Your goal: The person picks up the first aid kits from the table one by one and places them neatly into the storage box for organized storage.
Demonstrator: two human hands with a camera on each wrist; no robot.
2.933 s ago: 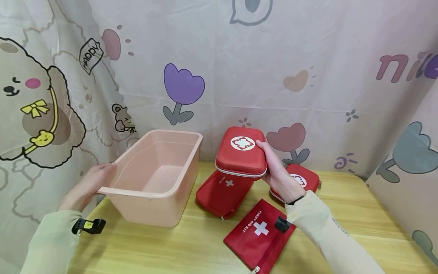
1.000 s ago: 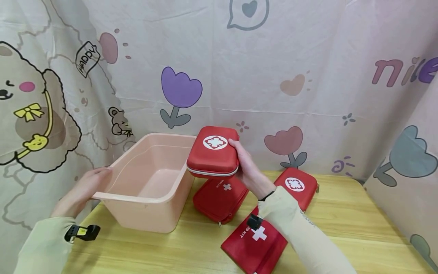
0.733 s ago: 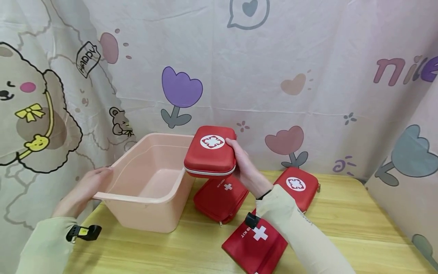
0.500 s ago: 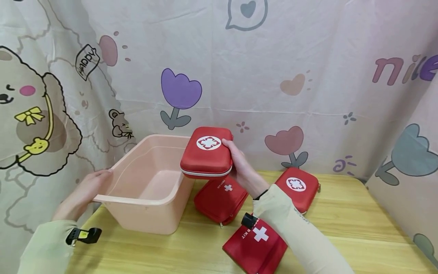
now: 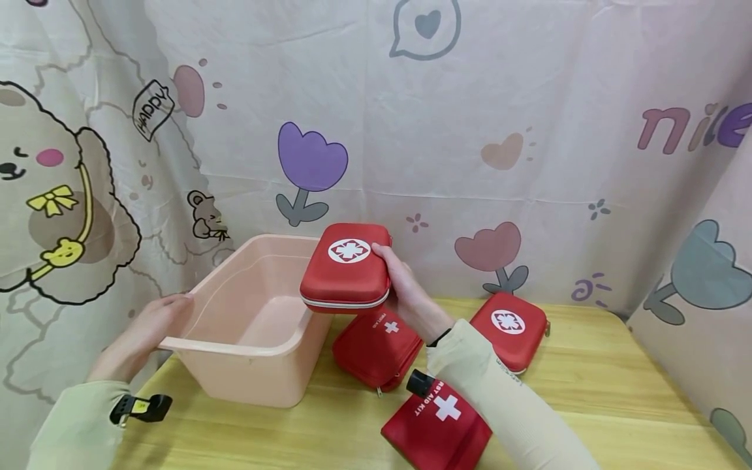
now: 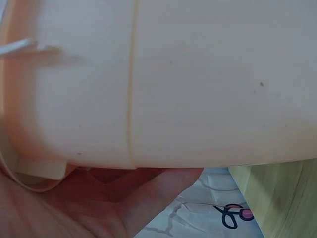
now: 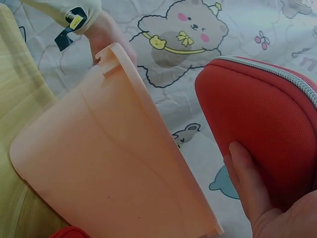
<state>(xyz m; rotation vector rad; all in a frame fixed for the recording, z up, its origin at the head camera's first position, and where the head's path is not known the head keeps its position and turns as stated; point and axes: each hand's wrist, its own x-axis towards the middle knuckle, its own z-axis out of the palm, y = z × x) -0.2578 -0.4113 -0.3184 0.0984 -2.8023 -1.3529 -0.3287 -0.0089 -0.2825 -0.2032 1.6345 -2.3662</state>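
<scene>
My left hand (image 5: 143,329) grips the left rim of a peach plastic tub (image 5: 249,375). In the left wrist view, that hand (image 6: 133,203) lies against the tub's outer wall, its fingers partly hidden. My right hand (image 5: 409,290) holds a red hard-shell first aid case (image 5: 346,284) by its right side, thumb on top. The case is raised in front of the tub's right rim, white emblem facing up. From the right wrist, the case (image 7: 262,119) appears apart from the tub (image 7: 99,158). The tub's visible inside holds nothing.
A red first aid pouch (image 5: 376,352) lies right of the tub, partly under the raised case. Nearer is a flat red first aid pouch (image 5: 425,434), partly covered by my right sleeve. Another red hard case (image 5: 517,336) sits further right on the wooden table (image 5: 623,391).
My right hand has carried the red case leftward, from above the pouch to the tub's right rim. My left hand has kept its grip on the tub.
</scene>
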